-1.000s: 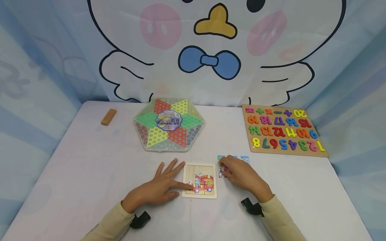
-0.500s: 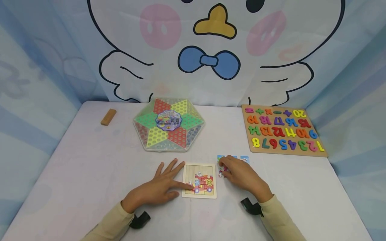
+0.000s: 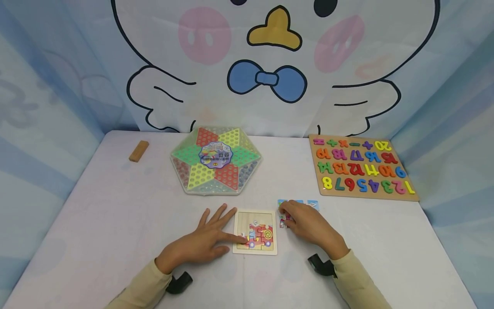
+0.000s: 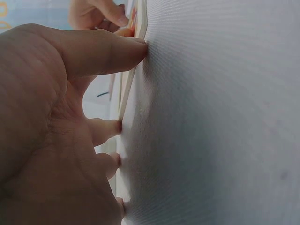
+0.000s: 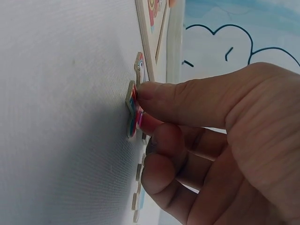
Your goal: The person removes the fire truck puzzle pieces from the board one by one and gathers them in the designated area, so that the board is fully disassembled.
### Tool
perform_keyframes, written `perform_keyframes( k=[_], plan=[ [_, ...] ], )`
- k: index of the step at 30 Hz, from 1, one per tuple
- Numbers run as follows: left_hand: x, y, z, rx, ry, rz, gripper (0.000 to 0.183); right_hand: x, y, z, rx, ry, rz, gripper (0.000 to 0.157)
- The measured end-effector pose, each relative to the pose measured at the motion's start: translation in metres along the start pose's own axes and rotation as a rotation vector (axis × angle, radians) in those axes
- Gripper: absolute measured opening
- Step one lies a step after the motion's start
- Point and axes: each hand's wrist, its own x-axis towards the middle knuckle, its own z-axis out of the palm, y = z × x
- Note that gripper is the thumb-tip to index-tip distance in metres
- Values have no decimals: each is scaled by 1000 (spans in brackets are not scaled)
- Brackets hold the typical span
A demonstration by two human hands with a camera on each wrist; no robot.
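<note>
My left hand point(image 3: 202, 244) lies with fingers spread at the left side of a small wooden jigsaw tray point(image 3: 243, 218). One of its fingers reaches over the frame and rests on the fitted pieces point(image 3: 266, 234), which form part of a red vehicle picture. In the left wrist view, the thumb point(image 4: 108, 51) is straight and the fingertips touch the cloth along the tray's edge. Right of the tray, my right hand point(image 3: 312, 223) pinches a colourful puzzle piece point(image 5: 132, 112) between thumb and finger, low over the cloth. Several loose pieces point(image 3: 313, 204) lie partly hidden under this hand.
Behind the tray lies a hexagonal Chinese checkers set point(image 3: 216, 180). A number board point(image 3: 366, 197) with coloured figures is at the back right. At the back left sits a small wooden block point(image 3: 139, 150). A printed curtain point(image 3: 270, 116) hangs behind the table.
</note>
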Motion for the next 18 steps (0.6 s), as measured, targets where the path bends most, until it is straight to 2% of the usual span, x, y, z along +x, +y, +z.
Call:
perform_keyframes(
  k=[10,14,16,18],
  plan=[
    [-1,1,-1,-4,-1,-3,47,0,-2,-1,-31,5,-26,18],
    [-1,0,0,-4,-4,0,47,-2,-8,-6,-70,119,-77,22],
    [-1,0,-1,-3,-7,-1,47,-3,-14,-10,-72,195,-113,31],
    [-1,0,-2,-2,-8,-1,47,-2,-20,-13,-79,224,-144,42]
  ],
)
